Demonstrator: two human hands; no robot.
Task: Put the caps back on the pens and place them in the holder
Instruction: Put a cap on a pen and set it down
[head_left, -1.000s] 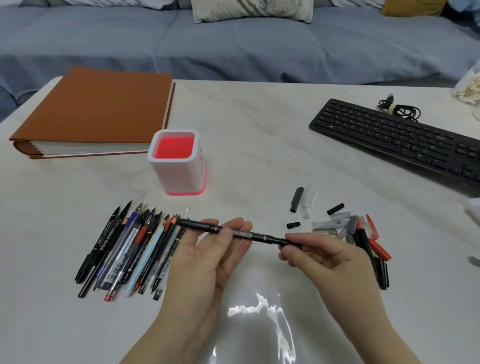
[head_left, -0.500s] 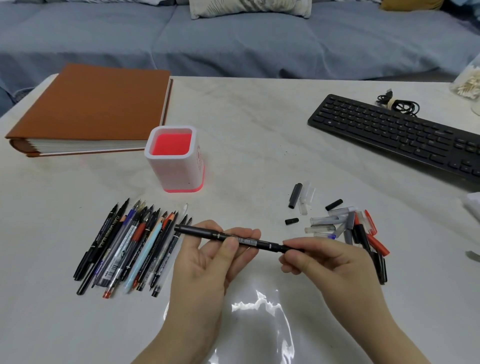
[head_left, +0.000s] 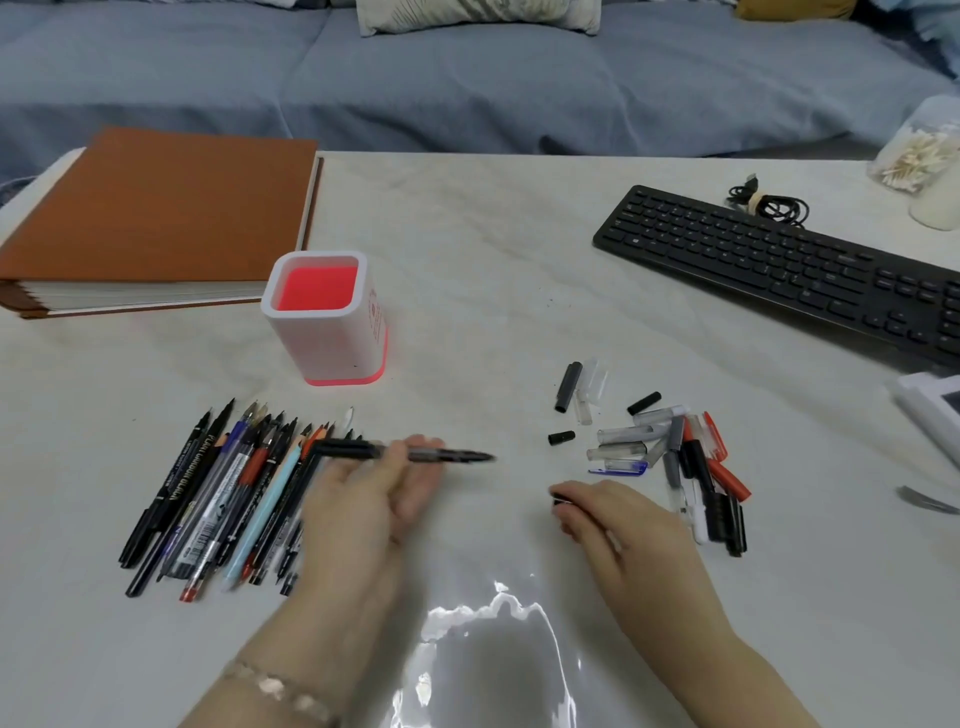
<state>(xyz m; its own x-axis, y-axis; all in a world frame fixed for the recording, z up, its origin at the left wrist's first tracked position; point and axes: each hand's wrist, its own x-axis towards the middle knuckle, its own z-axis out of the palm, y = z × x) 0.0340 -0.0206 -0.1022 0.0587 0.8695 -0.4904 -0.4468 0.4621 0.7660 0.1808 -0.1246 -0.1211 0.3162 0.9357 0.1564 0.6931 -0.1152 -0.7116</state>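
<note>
The pen holder (head_left: 324, 317), white with a pink inside and base, stands upright on the pale counter (head_left: 478, 270). All places below are given from it.

Toward the viewer and slightly left of the holder lies a row of uncapped pens (head_left: 218, 499), side by side with tips pointing away. Just toward the viewer from the holder, the left hand (head_left: 371, 491) holds a black pen (head_left: 402, 451) level above the counter, fingers wrapped around its middle, its tip pointing right; the hand and pen are blurred. To the right of the holder and nearer the viewer, the right hand (head_left: 621, 525) rests low over the counter, fingers curled around a small black cap (head_left: 561, 500) of which only the end shows. Right of the holder, beyond that hand, a loose pile of caps (head_left: 670, 452) lies in black, grey, clear, red and blue.

Behind the holder to the left sits a thick brown book (head_left: 156, 208). Far right of the holder lies a black keyboard (head_left: 779, 265), with a coiled cable (head_left: 769, 202) behind it.
</note>
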